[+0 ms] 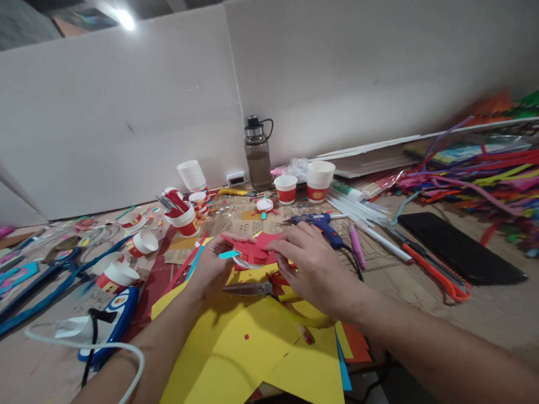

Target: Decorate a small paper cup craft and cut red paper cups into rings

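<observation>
Between both hands is a red paper piece [252, 253] with a white curved edge beneath it. A small light-blue paper tab [229, 254] sticks out at its left side. My left hand [213, 258] is closed on the left edge of the red paper piece. Fingertips of my right hand [310, 263] pinch its right side. Just under the hands, scissors [250, 288] with a yellow handle lie on yellow paper sheets [222, 353], blades pointing left. The right hand's wrist partly covers the scissors' handle.
A blue glue gun [326, 228] lies beyond my right hand. Paper cups [321, 182] and a bottle [258, 158] stand at the back. To the right are a black phone [461, 247], a utility knife [435, 269] and colourful pipe cleaners [496, 186]. A blue power strip [116, 322] sits left.
</observation>
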{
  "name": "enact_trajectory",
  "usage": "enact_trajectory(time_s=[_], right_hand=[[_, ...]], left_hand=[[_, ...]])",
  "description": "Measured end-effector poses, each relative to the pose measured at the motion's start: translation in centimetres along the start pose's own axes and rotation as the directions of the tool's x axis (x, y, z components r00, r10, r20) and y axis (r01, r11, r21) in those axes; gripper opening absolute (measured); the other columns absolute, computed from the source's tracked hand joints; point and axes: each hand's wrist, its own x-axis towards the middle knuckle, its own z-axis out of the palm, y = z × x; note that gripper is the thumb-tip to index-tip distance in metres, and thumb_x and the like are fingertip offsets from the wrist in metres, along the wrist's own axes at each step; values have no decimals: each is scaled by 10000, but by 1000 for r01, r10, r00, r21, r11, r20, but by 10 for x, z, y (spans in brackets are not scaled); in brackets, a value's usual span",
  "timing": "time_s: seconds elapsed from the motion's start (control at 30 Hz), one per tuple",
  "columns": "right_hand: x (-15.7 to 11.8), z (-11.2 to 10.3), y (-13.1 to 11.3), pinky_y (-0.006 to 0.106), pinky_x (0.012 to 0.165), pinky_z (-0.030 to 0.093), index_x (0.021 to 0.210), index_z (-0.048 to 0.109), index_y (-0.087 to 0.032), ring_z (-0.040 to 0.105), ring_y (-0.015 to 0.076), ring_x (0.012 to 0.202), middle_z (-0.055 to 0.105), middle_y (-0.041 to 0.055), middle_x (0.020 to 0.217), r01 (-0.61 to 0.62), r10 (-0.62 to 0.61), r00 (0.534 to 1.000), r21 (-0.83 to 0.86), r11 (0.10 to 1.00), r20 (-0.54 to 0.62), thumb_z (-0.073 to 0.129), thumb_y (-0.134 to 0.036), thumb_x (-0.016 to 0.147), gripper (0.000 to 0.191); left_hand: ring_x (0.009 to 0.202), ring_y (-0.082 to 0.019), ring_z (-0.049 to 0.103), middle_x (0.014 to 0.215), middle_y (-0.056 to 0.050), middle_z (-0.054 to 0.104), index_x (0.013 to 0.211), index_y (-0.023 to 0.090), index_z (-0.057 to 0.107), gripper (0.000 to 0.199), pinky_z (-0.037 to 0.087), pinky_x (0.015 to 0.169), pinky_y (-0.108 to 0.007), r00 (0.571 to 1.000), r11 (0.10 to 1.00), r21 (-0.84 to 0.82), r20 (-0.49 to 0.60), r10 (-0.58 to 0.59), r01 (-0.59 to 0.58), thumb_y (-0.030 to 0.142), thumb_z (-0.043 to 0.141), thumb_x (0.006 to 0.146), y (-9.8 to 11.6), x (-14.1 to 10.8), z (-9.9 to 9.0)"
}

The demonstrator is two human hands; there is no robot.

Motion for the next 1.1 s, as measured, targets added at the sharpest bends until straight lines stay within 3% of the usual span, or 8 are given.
enact_trajectory(time_s=[0.33,0.5,0.67,0.77,1.1], right_hand=[[2,-3,-2,350,779,414,899,637,-153,442,207,855,580,86,876,24,-26,1000,72,997,17,473,-64,821,202],[5,-8,-3,366,842,432,1031,616,-163,495,209,950,599,91,976,-101,94,995,301,948,35,529,-120,806,245],[11,-11,3,342,811,467,1135,594,-196,564,177,923,608,76,1103,-352,282,936,552,756,211,554,-187,806,331],[13,-7,6,355,847,468,1128,614,-213,576,194,1009,605,67,1174,-454,350,890,641,619,293,572,-210,795,336],[12,4,4,425,976,408,1129,647,-238,552,234,1125,641,48,1173,-578,389,789,787,214,475,631,-256,764,365]], left_hand=[[803,-185,648,880,-74,698,815,155,663,288,508,736,-299,1000,1000,-20,18,-10,10,180,809,568,-3,-1,-3],[711,-135,630,827,-59,681,852,140,658,258,496,683,-247,998,995,-80,16,-56,57,135,773,621,0,-3,1],[615,-79,582,724,-6,634,803,140,643,174,473,609,-194,989,970,-206,-45,-142,130,142,746,663,2,-3,8],[601,-64,548,713,8,603,819,139,643,162,473,610,-201,983,947,-279,-46,-178,158,147,732,684,3,-4,12],[624,-61,527,773,-1,592,865,136,642,200,461,617,-202,980,960,-218,-51,-193,177,171,731,689,6,-5,16]])
